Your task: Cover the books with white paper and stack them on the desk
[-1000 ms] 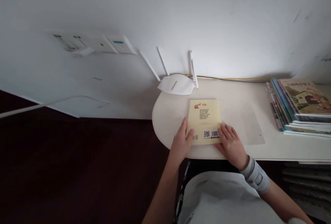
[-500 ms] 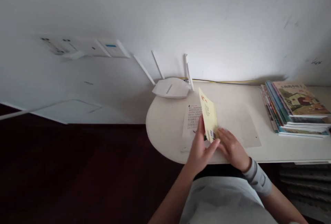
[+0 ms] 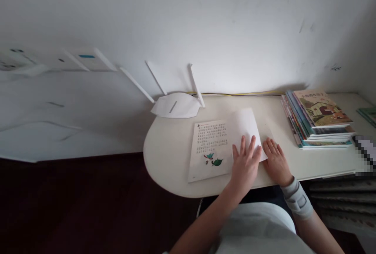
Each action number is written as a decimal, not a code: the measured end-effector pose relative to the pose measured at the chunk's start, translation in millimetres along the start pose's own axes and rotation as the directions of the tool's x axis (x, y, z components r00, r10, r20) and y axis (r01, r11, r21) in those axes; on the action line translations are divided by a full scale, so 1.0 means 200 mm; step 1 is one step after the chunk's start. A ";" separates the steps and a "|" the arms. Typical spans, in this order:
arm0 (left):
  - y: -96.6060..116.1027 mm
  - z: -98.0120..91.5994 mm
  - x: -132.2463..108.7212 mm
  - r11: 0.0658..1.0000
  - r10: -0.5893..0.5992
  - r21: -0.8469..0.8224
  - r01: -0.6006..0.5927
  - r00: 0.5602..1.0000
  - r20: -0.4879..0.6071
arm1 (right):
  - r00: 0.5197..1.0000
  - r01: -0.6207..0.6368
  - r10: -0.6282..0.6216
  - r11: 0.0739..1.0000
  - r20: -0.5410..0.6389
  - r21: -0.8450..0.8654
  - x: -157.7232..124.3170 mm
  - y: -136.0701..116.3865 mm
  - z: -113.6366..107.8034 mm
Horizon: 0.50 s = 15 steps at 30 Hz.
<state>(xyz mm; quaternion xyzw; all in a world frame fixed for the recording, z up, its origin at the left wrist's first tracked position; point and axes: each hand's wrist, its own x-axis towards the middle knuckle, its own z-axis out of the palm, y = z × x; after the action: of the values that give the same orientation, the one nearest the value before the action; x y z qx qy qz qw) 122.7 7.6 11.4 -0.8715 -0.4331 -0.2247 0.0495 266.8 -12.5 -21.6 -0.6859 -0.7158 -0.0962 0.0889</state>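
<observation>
An open book (image 3: 210, 150) lies on the white table, its left page showing lines of printed text above a small picture with green leaves. To its right is a blank white sheet or folded cover flap (image 3: 245, 123). My left hand (image 3: 246, 164) rests on this white sheet with fingers spread. Beside the sheet's right edge, my right hand (image 3: 276, 164) lies flat, fingers stretched out, on a pale surface that is either page or tabletop; I cannot tell which. A grey band is round my right wrist.
A white router (image 3: 176, 105) with upright antennas stands at the table's (image 3: 164, 148) back left. Thin cables run along the wall. A stack of picture books (image 3: 323, 109) is to the right, with a green book (image 3: 370, 113) beyond. A socket panel (image 3: 91, 60) is on the wall.
The pale yellow printed cover or card held upright between my hands is no longer visible. A white sheet now lies under my left hand, and both hands have flattened. The view has shifted right.
</observation>
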 end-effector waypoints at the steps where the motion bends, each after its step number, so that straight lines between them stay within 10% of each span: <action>1: 0.00 0.01 0.00 1.000 -0.010 0.007 0.009 1.000 0.017 | 1.000 -0.001 0.001 1.000 0.002 0.008 0.00 0.00 0.00; 15: 0.00 0.06 -0.01 0.999 -0.041 0.037 0.037 0.995 0.096 | 0.990 0.047 -0.015 0.971 -0.139 0.234 0.04 0.07 -0.01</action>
<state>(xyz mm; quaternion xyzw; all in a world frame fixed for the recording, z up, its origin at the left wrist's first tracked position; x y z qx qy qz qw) 124.9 9.0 -0.4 -0.8716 -0.4559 -0.1756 0.0395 280.9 -4.6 -17.6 -0.6509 -0.7251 -0.0580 0.2173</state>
